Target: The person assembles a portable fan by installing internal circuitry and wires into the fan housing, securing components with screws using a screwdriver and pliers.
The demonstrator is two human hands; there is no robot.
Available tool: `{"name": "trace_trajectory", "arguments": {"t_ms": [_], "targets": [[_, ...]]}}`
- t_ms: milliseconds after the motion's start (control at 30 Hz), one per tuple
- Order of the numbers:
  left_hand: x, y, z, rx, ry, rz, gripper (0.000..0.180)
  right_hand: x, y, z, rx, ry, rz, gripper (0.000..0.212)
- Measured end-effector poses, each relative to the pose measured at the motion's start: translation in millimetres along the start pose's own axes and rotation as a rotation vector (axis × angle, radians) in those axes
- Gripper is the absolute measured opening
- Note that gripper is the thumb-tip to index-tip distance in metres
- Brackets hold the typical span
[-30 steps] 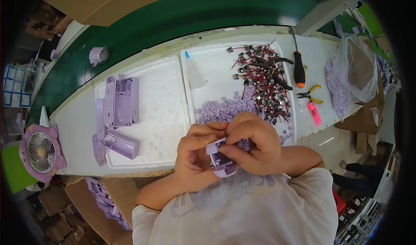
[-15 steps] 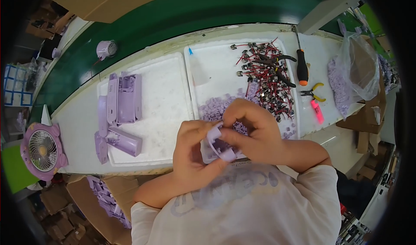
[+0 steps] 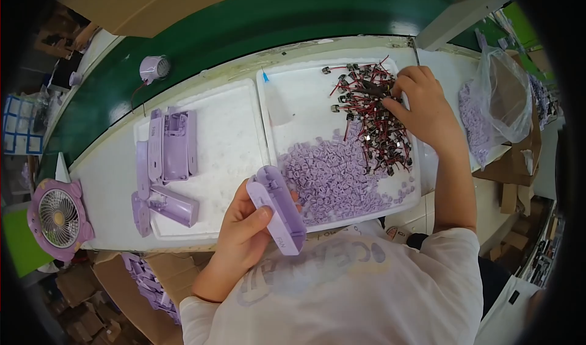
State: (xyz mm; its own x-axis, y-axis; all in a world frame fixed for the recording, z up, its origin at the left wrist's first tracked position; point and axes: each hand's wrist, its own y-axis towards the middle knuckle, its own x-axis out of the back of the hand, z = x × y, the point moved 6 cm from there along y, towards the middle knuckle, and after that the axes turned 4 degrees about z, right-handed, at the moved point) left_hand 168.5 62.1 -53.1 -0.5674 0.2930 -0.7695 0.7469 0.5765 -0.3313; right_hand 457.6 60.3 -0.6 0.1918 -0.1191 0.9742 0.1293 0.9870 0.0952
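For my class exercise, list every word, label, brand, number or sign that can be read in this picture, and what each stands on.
Purple housing in the left hand: short lettering near its lower end, wording not copied here.
White shirt: large, faded lettering across the chest, wording not copied here.
Long purple shell at the left: small marks, too blurred to read with confidence.

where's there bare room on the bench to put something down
The left tray has a wide bare patch between its purple cases and the right tray. The right tray has a smaller one, between the blue-tipped bottle and wired parts. It's crowded near the right hand, and below, where small purple pieces heap up.
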Motion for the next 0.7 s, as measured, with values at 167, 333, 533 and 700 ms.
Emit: {"name": "trace_trajectory", "arguments": {"t_ms": [167,333,533,700], "targets": [[-2.8,6.0,7.3,0.04,-0.031,-0.01,0.05,-19.8,-7.9,-9.0,0.052,-0.024,0.021,0.013],[-10.4,8.3,9.2,0.083,-0.038,0.001,0.052,-21.2,-8.6,-7.4,0.153,-0.042,-0.116,0.009],[-8.8,3.4,7.2,0.025,-0.081,0.057,0.054,-22.9,-17.1,-19.0,-0.283,1.323,0.032,0.02],[-12.6,6.0,12.1,0.045,-0.137,0.133,0.056,-35.5,-26.7,10.8,-0.231,1.616,0.146,0.023]]}}
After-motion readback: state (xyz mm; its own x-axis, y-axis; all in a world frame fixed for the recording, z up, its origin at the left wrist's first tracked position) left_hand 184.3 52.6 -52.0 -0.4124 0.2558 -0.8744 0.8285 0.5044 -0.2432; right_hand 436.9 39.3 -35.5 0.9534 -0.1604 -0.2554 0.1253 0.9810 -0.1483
